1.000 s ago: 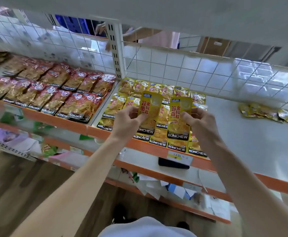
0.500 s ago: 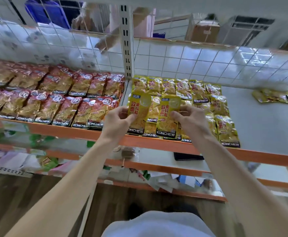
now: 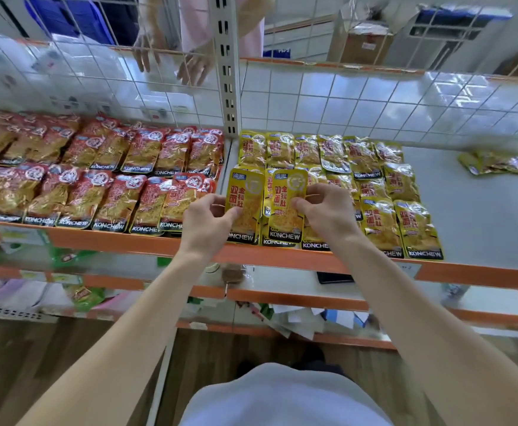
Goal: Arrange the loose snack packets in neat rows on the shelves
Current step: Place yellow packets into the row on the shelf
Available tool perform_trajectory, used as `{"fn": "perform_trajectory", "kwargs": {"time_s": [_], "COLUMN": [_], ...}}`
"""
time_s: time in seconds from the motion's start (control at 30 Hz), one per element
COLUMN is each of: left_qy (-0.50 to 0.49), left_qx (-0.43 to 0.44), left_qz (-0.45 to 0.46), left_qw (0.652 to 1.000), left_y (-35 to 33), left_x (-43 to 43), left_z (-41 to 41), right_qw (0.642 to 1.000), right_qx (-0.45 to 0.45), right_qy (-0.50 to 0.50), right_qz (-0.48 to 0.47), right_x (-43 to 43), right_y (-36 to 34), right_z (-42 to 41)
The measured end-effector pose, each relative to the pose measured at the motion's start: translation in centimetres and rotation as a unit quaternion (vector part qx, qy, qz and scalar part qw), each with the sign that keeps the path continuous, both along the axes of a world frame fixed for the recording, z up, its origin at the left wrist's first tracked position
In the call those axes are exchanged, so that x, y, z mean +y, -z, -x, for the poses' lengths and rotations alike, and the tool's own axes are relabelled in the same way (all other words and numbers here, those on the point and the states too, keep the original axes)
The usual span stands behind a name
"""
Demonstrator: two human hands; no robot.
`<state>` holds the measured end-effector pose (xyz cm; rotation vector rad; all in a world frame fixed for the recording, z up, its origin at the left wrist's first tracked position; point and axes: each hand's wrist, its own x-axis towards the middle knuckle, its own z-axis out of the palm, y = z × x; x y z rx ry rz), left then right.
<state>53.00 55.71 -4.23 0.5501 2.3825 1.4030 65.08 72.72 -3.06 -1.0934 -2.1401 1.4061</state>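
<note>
moved since a second ago: the left hand [image 3: 208, 222] and right hand [image 3: 328, 210] have carried the left packet [image 3: 247, 195] and right packet [image 3: 285, 216] closer to the upright post [image 3: 228, 87], and the two packets sit tighter together. Behind the mesh [image 3: 344, 96], the other person's hands [image 3: 190, 69] have come down beside the post.
left packet: yellow, printed KONCHEW, held face-up just right of the post's foot, with its bottom edge over the orange front lip of the shelf [image 3: 128, 245].
right packet: same kind, just beside the left packet on the side away from the post, with their edges almost meeting.
left hand: pinches the left packet at its post-side edge, thumb on the face and fingers curled behind.
right hand: pinches the right packet at the edge farther from the post, thumb on the face.
yellow rows [image 3: 371, 186]: flat on the shelf right of the post, running from the mesh forward to the lip, partly hidden behind the two held packets.
loose pile [image 3: 503, 162]: a small heap of yellow packets far right of the post, near the mesh and well apart from the rows.
red packets [image 3: 98, 186]: left of the post, in two overlapping rows.
mesh: a white wire grid at the shelf's back, on both sides of the post.
other person's hands: behind the mesh just left of the post, fingers pointing down.
dark flat object [image 3: 335, 277]: on the lower shelf, below and right of the post.
cardboard box [image 3: 365, 46]: beyond the mesh, right of the post's top.
</note>
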Motion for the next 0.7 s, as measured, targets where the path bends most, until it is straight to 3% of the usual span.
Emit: {"fn": "perform_trajectory", "kwargs": {"time_s": [0.5,0.7], "left_qy": [0.024,0.043], "left_qx": [0.112,0.176], "left_qz": [0.047,0.120], "left_qw": [0.992,0.976], "left_y": [0.2,0.0], "left_x": [0.2,0.5], "left_z": [-0.5,-0.7], "right_qw": [0.993,0.979], "right_qx": [-0.038,-0.072], "right_qy": [-0.019,-0.026], "right_qz": [-0.109,-0.187], "right_x": [-0.7,-1.0], "right_y": [1.3,1.5], "right_z": [0.2,0.3]}}
